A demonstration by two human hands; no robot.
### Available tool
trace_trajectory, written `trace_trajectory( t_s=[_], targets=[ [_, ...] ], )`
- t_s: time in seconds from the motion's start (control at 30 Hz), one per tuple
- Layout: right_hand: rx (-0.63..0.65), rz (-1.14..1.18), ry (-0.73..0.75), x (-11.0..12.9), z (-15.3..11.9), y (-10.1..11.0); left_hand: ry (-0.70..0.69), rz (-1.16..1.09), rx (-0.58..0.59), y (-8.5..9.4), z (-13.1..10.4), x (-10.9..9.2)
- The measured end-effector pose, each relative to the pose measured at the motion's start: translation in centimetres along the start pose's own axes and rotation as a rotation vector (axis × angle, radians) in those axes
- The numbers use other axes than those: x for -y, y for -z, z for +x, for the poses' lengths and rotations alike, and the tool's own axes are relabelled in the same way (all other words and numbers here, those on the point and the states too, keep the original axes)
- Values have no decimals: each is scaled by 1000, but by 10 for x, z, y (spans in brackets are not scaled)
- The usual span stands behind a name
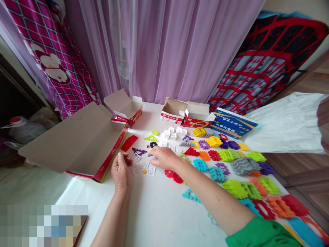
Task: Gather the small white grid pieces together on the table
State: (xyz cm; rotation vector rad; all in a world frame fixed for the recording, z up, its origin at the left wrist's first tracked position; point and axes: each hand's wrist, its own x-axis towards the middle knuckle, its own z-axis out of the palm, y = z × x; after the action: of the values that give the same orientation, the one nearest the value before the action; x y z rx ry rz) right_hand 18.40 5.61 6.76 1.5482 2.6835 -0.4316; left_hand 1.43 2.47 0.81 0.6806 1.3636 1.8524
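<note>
White plastic, it seems, makes up the lattice pieces (151, 170) lying between the person's two hands. Above their far edge hangs the right hand (162, 157), its fingers loosely bent and a little apart, with nothing visible between them. The left hand (120, 173) is half curled; whether its fingers pinch anything cannot be told. One lattice piece lies just beside those fingers, the others to their right and below the right fingertips; contact is unclear. They should be light and stiff, perhaps slick, with thin bars that might snap, so the outer frame looks the safest hold; lying flat, they may be awkward to get a nail under. Farther out come a purple triangle (139, 151), a black disc (153, 144) and a red piece (129, 143), then the large open box (88, 140) at left and a grey stack (245, 166) at right.
</note>
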Motion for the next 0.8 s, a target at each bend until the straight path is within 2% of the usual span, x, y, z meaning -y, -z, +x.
trace_trajectory(
  t_s=[0.13, 0.33, 0.43, 0.53, 0.67, 0.8],
  targets=[
    [44, -55, -3, 20, 2, -11, 8, -8, -1, 0, 1, 1],
    [0, 17, -91, 24, 3, -16, -2, 9, 15, 1, 0, 2],
    [-39, 135, -205, 15, 2, -9, -3, 27, 22, 1, 0, 2],
    [-52, 193, -271, -4, 2, -1, -13, 42, 35, 0, -2, 0],
    [-8, 114, -293, -28, -1, 4, -14, 60, 39, -1, -3, -1],
    [5, 15, -302, -30, -11, 0, -16, 66, 43, -1, -3, 0]
  ],
)
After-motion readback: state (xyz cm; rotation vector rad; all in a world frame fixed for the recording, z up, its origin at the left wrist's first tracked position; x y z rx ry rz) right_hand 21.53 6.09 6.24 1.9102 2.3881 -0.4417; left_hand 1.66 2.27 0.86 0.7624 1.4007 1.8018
